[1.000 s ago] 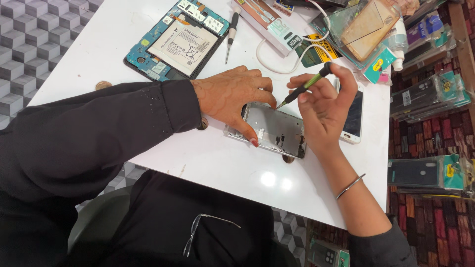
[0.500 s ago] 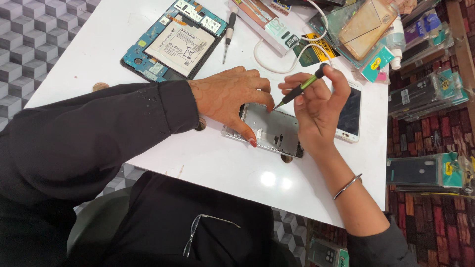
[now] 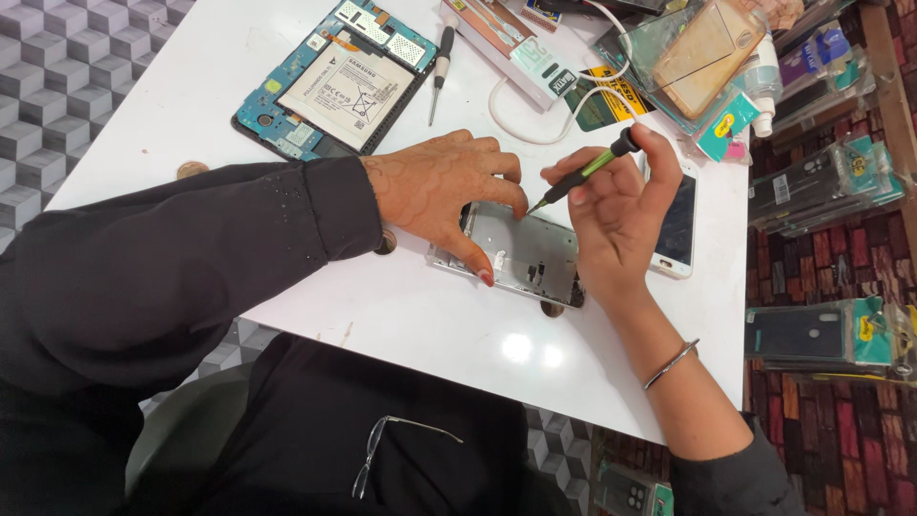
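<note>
Here, at a glossy white surface (image 3: 411, 315), an opened tablet (image 3: 330, 81) shows its pale battery and blue boards; nearer, a silver metal phone frame (image 3: 525, 253) lies flat under the left hand (image 3: 444, 191), fingers spread and pressing it; the right hand (image 3: 616, 215) pinches a slim green-and-black screwdriver (image 3: 583, 177), tip at the frame's upper edge; the work seems best served by firm bracing and an upright, well-seated tip.

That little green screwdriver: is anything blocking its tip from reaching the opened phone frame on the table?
Nothing visible does. The right hand holds the green screwdriver with its tip at the silver phone frame. The left hand presses on the frame's left side, fingertips beside the tip, not across it.
</note>
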